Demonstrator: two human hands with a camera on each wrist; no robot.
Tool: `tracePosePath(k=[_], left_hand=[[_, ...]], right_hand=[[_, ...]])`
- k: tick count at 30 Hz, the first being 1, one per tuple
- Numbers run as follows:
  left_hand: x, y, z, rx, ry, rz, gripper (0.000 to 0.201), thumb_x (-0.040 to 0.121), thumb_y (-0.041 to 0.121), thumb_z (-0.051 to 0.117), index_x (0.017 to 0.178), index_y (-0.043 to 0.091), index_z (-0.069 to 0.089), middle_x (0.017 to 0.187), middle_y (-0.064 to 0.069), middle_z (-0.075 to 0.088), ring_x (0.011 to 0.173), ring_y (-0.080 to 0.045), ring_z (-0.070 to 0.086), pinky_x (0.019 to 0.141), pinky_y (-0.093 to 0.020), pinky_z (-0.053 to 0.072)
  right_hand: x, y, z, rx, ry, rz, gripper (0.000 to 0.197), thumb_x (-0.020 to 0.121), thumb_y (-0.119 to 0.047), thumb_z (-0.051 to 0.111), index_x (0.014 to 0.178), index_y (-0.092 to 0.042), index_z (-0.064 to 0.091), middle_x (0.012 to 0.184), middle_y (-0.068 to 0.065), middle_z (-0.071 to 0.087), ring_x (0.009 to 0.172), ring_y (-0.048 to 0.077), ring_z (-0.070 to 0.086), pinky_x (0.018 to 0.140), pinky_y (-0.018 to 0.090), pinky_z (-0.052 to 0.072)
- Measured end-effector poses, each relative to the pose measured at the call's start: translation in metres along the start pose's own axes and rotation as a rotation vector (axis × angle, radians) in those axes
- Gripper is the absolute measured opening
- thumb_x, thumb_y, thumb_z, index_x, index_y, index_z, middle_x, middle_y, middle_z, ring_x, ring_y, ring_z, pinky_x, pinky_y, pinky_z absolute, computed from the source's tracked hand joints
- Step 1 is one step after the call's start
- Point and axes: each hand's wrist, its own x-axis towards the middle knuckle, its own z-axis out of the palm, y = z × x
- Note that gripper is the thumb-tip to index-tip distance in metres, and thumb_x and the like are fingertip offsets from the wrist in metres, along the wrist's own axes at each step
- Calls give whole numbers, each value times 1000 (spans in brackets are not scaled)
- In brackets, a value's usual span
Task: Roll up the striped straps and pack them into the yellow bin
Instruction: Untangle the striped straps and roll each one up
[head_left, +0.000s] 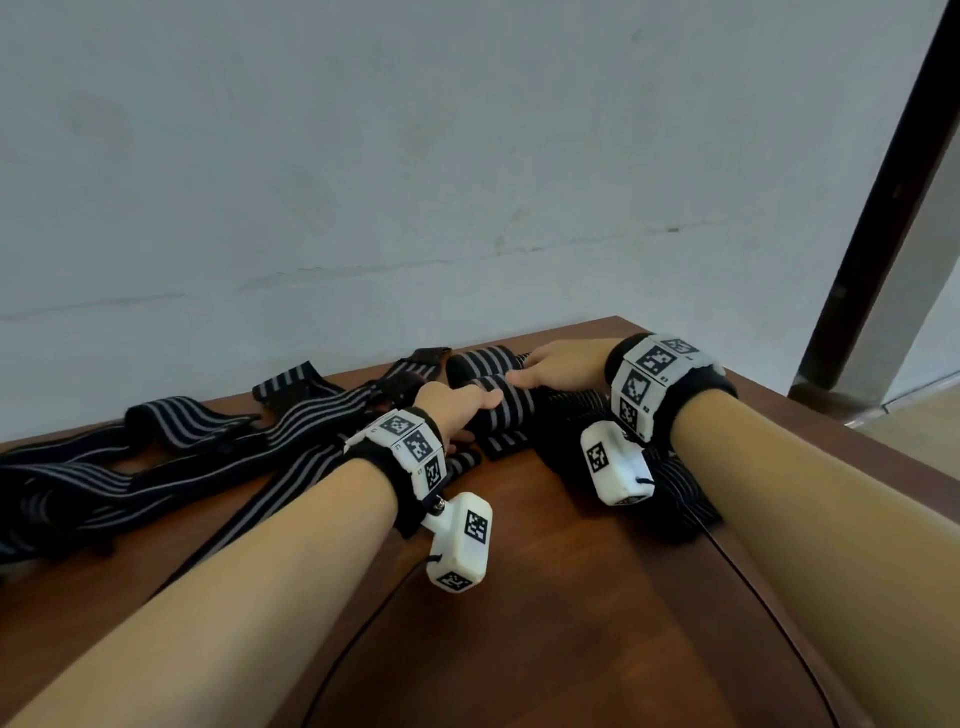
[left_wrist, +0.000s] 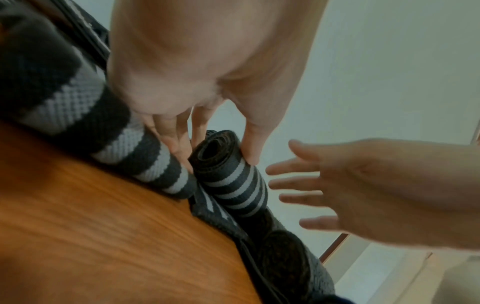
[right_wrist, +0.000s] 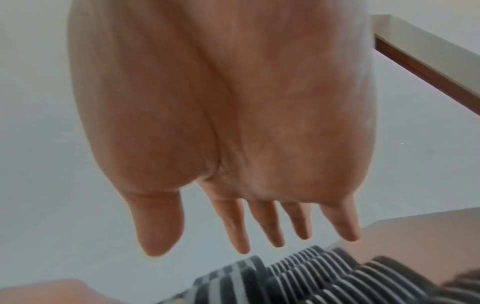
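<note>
A black strap with grey stripes, partly wound into a roll (head_left: 501, 410) (left_wrist: 233, 185), lies on the wooden table (head_left: 519, 623). My left hand (head_left: 462, 408) (left_wrist: 218, 162) pinches the roll's open end between thumb and fingers. My right hand (head_left: 550, 366) (left_wrist: 298, 185) (right_wrist: 205, 242) hovers at the roll's other side with straight, spread fingers that hold nothing. More striped strap (right_wrist: 311, 277) lies beneath that hand. The yellow bin is out of view.
Loose striped straps (head_left: 156, 467) sprawl in a tangle over the table's left side. A dark heap of strap (head_left: 670, 499) sits under my right wrist near the table's right edge. A wall stands just behind the table. A thin black cable (head_left: 363, 639) crosses the near tabletop.
</note>
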Motion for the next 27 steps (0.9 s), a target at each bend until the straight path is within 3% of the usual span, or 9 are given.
tracePosePath(k=[5, 8, 10, 13, 17, 21, 23, 25, 27], left_hand=[[-3, 2, -8, -92, 2, 3, 72, 91, 38, 74, 148, 5, 46, 136, -11, 60, 108, -26, 59, 86, -38, 46], [1, 7, -16, -234, 12, 18, 46, 100, 33, 61, 139, 9, 54, 116, -5, 65, 95, -17, 61, 70, -29, 53], [8, 7, -20, -281, 3, 38, 38, 105, 25, 53, 140, 11, 54, 107, 4, 59, 89, -10, 55, 81, -31, 52], [17, 5, -23, -291, -68, 55, 37, 109, 24, 46, 144, 13, 50, 121, 4, 56, 95, -6, 52, 95, -33, 45], [18, 5, -24, -337, -216, 42, 43, 112, 43, 37, 148, 22, 47, 141, 6, 54, 139, -20, 49, 120, -41, 36], [19, 4, -25, -315, -297, 73, 68, 109, 57, 32, 162, 15, 28, 168, -6, 31, 154, -22, 32, 125, -42, 30], [19, 4, -27, -305, -302, 83, 69, 109, 58, 29, 161, 12, 29, 166, -7, 34, 152, -23, 35, 122, -39, 31], [18, 5, -29, -303, -304, 93, 70, 109, 58, 29, 160, 11, 30, 165, -7, 37, 150, -22, 39, 118, -35, 34], [14, 4, -32, -280, -301, 99, 72, 107, 61, 29, 162, 13, 28, 167, -4, 34, 151, -22, 37, 115, -32, 35]], right_hand=[[15, -22, -4, 77, 24, -37, 72, 106, -60, 30, 155, -8, 43, 162, 14, 39, 146, 30, 40, 124, 45, 26], [33, -28, -2, 132, 51, -10, 78, 105, -64, 23, 157, -7, 38, 164, 16, 34, 150, 31, 35, 126, 47, 22], [47, -33, 1, 125, 27, -28, 81, 104, -66, 20, 155, -8, 42, 163, 15, 37, 148, 31, 38, 125, 46, 22], [88, -20, 12, 128, -33, -165, 110, 73, -91, 20, 155, -21, 44, 162, 7, 41, 147, 23, 40, 126, 45, 21], [85, -21, 16, 180, 42, -179, 87, 90, -79, 26, 156, -24, 43, 163, 2, 39, 149, 20, 36, 127, 44, 19], [112, -12, 19, 187, -6, -157, 122, 62, -95, 17, 158, -24, 39, 166, 4, 34, 153, 21, 31, 128, 46, 16], [89, -26, 15, 147, -27, -117, 120, 68, -100, 19, 157, -23, 41, 165, 0, 35, 152, 19, 32, 128, 43, 15], [58, -38, 11, 26, -26, -85, 86, 95, -79, 32, 158, -21, 39, 160, -8, 35, 148, 15, 33, 127, 36, 14], [56, -33, 10, -129, -37, -38, 73, 102, -64, 43, 162, -23, 29, 167, -1, 28, 153, 21, 27, 127, 41, 15]])
